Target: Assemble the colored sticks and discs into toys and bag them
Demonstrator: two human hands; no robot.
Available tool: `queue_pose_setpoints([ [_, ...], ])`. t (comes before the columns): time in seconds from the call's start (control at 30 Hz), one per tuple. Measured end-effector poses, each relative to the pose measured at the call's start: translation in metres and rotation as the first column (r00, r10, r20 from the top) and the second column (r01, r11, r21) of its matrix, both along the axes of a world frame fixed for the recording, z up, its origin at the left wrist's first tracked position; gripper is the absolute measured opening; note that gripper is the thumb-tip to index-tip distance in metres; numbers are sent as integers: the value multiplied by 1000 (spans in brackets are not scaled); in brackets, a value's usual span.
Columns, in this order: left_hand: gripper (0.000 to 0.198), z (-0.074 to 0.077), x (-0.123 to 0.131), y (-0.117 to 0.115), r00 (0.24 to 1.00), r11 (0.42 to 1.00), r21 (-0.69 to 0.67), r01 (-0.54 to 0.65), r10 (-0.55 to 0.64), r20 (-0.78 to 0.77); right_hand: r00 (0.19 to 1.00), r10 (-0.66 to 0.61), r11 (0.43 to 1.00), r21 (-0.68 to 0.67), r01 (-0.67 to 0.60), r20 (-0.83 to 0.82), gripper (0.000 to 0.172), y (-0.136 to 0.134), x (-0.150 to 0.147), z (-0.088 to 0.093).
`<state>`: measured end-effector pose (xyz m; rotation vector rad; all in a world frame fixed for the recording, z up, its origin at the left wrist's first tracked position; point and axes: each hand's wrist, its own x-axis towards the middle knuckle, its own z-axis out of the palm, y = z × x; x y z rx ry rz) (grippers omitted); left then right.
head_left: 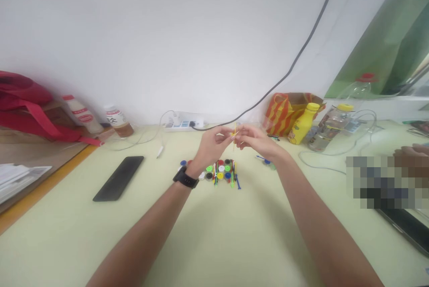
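Above the table, my left hand (pixel 212 145) and my right hand (pixel 255 141) meet, fingers closed in a pinch. Between their fingertips stands a thin yellow plastic stick (pixel 235 128), roughly upright; the fingers cover part of it. Under and in front of the hands lie several small round plastic discs (pixel 221 169) in red, white, green, yellow, blue and black, set in rows. Slim coloured sticks, among them a blue stick (pixel 238 181) and a green stick (pixel 232 179), lie across them. A blue disc with a stick (pixel 266 161) rests apart, near my right wrist.
A black phone (pixel 119 179) lies to the left. Along the wall stand a brown-drink bottle (pixel 119 121), a power strip (pixel 184 124), a striped bag (pixel 279 110), a yellow bottle (pixel 303 124) and a clear bottle (pixel 330 129). Cables trail nearby. Another person's hand (pixel 410 155) is at far right.
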<state>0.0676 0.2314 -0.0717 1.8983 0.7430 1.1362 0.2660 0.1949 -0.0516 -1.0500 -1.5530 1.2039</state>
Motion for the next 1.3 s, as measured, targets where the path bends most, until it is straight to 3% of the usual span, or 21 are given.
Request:
queue_pose_setpoints([
  [0.33,31,7,1,-7,991,977,191,93,-73,-108,997,58,995,-78,-62,-53,20,-4,7,5],
  [0.53,23,9,3,-15,975,968,218,122,-75,-211,997,77,995,-58,-76,30,9,-4,7,3],
  [0.63,15,6,6,-19,968,960,239,146,-89,-234,982,28,996,-93,-11,185,7,-5,6,3],
  [0.7,11,2,8,-21,963,962,238,136,-72,-258,936,-34,991,-109,77,351,14,-4,10,3],
  [0.77,14,-5,11,-22,951,967,229,110,-36,-306,839,-65,983,-108,145,540,22,-3,19,2],
  [0.87,13,-17,17,-25,914,970,212,116,-21,-404,623,56,971,-188,148,780,28,1,38,-7],
  [0.97,13,-29,27,-28,857,961,231,149,-9,-515,457,186,943,-289,166,870,32,5,54,-19],
  [1.13,11,-41,40,-28,726,950,254,184,43,-687,399,180,934,-283,217,899,33,8,62,-30],
  [1.3,8,-44,39,-21,693,951,239,197,38,-720,386,92,944,-204,260,918,27,9,70,-25],
])
